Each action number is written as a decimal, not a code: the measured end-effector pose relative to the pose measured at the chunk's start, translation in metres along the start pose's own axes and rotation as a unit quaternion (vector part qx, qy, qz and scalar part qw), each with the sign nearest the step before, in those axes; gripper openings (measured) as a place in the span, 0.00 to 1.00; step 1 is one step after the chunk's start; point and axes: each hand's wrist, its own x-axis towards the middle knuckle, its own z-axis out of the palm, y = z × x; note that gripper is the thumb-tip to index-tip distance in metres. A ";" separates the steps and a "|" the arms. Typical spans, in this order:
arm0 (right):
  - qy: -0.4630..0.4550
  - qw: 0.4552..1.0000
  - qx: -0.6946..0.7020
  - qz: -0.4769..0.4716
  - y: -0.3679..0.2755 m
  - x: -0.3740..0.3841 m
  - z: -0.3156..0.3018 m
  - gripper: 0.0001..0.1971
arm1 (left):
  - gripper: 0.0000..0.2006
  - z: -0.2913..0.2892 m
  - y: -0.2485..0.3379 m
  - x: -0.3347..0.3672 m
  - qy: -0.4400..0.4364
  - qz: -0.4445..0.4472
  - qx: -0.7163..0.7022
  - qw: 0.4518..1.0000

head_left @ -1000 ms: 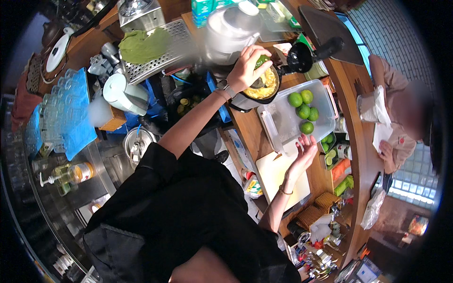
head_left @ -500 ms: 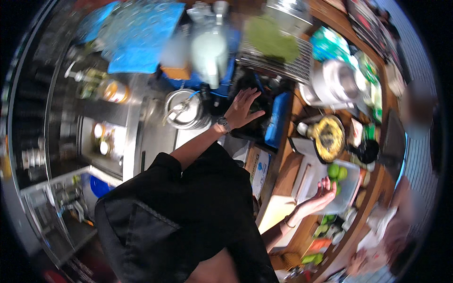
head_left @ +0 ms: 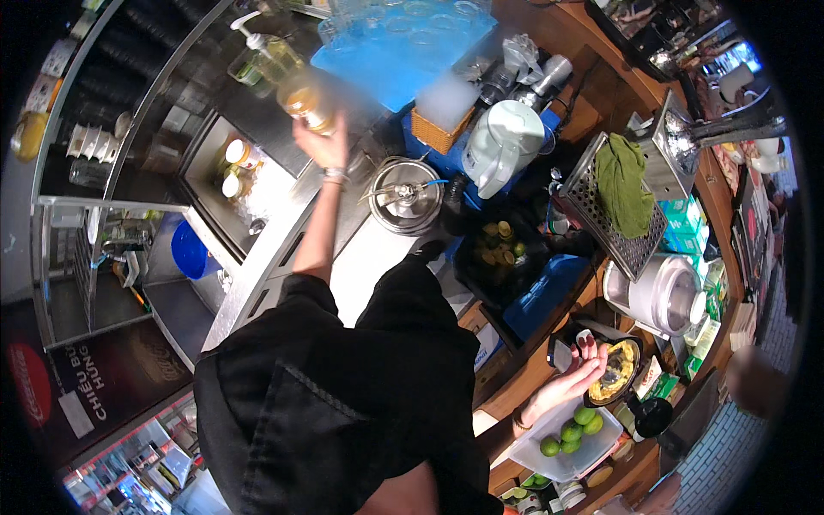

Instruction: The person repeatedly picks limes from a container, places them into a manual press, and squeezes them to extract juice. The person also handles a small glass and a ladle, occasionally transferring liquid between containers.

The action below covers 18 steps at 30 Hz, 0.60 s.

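My left hand (head_left: 324,146) reaches far left over the steel counter, its fingers around the near side of a jar with an orange-yellow label (head_left: 305,105). A pump bottle (head_left: 273,53) stands just beyond that jar. My right hand (head_left: 566,384) hangs palm up with loosely bent fingers and nothing visible in it. It is beside a dark round bowl with yellow pulp (head_left: 620,360). Below this hand, a clear plastic tub (head_left: 592,459) holds several green limes (head_left: 572,432).
A lidded steel pot (head_left: 406,199) stands between the arms. Ahead are a black bin (head_left: 468,279) with squeezed lime halves, a pale green pitcher (head_left: 505,142) and a blue tray of glasses (head_left: 403,56). A steel well with jars (head_left: 219,184) opens at left.
The view has turned leftward. My left hand has left the area over the black bin for the labelled jar; my right hand has moved from the limes to beside the pulp bowl.
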 end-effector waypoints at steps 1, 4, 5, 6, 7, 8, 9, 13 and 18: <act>-0.004 1.000 -0.004 0.003 0.001 0.002 -0.002 0.23 | 0.54 0.000 -0.041 0.013 0.013 -0.031 0.155 0.987; 0.016 1.000 -0.024 0.011 0.003 -0.002 -0.007 0.22 | 0.66 0.020 -0.097 0.047 -0.008 -0.131 0.219 0.967; 0.025 0.999 -0.019 0.014 0.008 -0.002 -0.010 0.21 | 0.68 0.025 -0.111 0.058 -0.052 -0.143 0.253 0.955; 0.061 0.998 -0.021 0.021 0.006 -0.010 -0.014 0.19 | 0.65 0.050 -0.103 0.064 -0.085 -0.112 0.175 0.974; 0.062 0.997 -0.035 0.011 0.005 -0.007 -0.012 0.19 | 0.63 0.044 -0.115 0.067 -0.111 -0.119 0.134 0.978; 0.055 0.998 -0.025 0.019 0.003 -0.005 -0.013 0.18 | 0.59 0.047 -0.148 0.082 -0.075 -0.119 0.113 0.984; 0.078 0.996 -0.041 0.022 0.001 -0.011 -0.014 0.18 | 0.56 0.064 -0.138 0.080 -0.096 -0.135 0.098 0.981; 0.094 0.994 -0.002 0.047 0.009 -0.015 -0.017 0.15 | 0.52 0.047 -0.171 0.093 -0.084 -0.050 0.179 0.979; 0.114 0.986 -0.106 0.065 0.036 -0.034 -0.022 0.15 | 0.51 0.012 -0.060 0.034 -0.252 0.060 0.098 0.961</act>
